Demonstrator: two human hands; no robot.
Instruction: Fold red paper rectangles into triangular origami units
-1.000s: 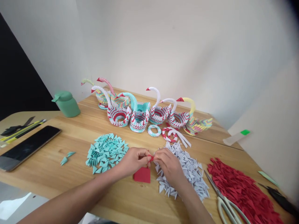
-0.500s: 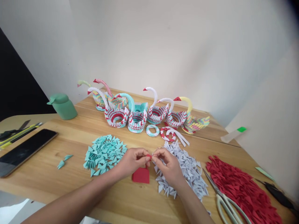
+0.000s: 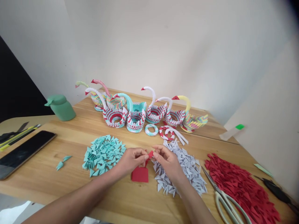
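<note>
Between the fingertips of both hands is a small red paper piece (image 3: pixel 150 154), partly folded and partly hidden by the fingers. My left hand (image 3: pixel 133 159) pinches its left side, and my right hand (image 3: pixel 167 159) pinches its right side. Below them on the wooden table lies a red paper rectangle (image 3: pixel 140 175). Beside my left forearm spreads a pile of teal folded paper triangles (image 3: pixel 105 152). Partly under my right hand is a pile of pale grey-lilac folded triangles (image 3: pixel 190 169).
A row of folded-paper swans (image 3: pixel 136 121) stands at the back, with two paper rings (image 3: pixel 151 130) in front. Scissors (image 3: pixel 224 196) lie beside red triangles (image 3: pixel 240 186) on the right. At left are a phone (image 3: pixel 28 152) and a green lidded container (image 3: pixel 61 107).
More of the red paper piece shows between my fingers, and it looks tilted upward now. My right hand's fingers have shifted their hold slightly. The view has moved a little.
</note>
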